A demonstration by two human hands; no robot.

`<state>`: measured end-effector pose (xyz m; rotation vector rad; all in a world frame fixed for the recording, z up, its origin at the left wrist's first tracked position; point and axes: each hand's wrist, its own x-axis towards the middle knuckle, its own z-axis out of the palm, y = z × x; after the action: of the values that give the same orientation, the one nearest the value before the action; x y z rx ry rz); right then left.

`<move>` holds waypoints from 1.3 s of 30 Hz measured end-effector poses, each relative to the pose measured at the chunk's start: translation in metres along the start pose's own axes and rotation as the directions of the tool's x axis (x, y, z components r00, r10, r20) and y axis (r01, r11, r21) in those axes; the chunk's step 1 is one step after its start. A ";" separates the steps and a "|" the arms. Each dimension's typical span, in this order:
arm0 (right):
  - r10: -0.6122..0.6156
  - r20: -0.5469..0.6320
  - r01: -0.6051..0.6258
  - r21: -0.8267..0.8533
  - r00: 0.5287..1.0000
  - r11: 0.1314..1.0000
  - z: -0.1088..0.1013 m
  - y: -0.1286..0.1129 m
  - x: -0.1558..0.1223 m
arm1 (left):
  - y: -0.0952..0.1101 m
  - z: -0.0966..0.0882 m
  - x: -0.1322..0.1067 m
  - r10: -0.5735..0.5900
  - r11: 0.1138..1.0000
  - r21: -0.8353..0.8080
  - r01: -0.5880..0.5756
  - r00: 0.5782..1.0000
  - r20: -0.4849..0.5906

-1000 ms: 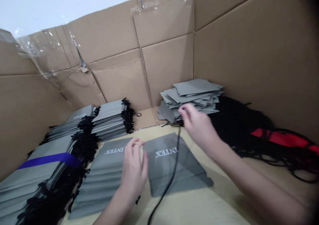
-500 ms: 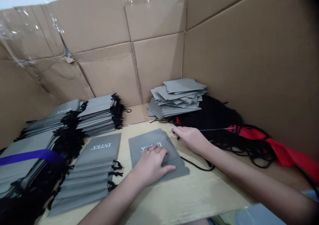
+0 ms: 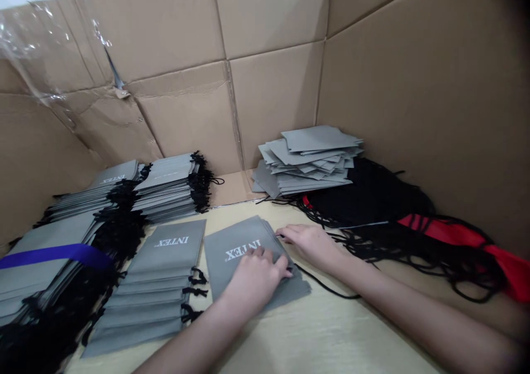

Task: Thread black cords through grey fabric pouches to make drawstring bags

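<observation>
Grey INTEX bag (image 3: pixel 236 261), axis tilted, text inverted; L hand (image 3: pixel 254 280) flat, R hand (image 3: pixel 310 247) touching edge.

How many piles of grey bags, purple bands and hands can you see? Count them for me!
Grey drawstring bag stacks: 5
Loose grey cloth pile: 1
Purple band: 1
Left hand plus right hand: 2
Total: 9
</observation>
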<state>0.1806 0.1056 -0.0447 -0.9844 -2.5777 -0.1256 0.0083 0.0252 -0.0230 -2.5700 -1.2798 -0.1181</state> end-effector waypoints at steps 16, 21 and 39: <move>0.012 0.021 -0.012 0.031 1.000 0.999 -0.013 -0.005 -0.008 | -0.012 0.021 -0.008 -0.021 0.954 -0.296 -0.044 0.977 -0.213; -0.039 -0.090 0.042 0.030 0.995 0.999 -0.019 -0.023 -0.014 | -0.028 0.018 -0.016 -0.106 0.942 -0.321 -0.103 0.812 -0.573; -0.135 -0.208 0.165 0.136 0.969 0.977 -0.016 -0.044 -0.026 | -0.028 0.007 -0.028 0.044 0.940 -0.197 -0.277 0.672 -0.739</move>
<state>0.1748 0.0528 -0.0372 -0.6844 -2.4353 -0.0612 -0.0315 0.0216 -0.0294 -2.3980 -0.7415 -1.2529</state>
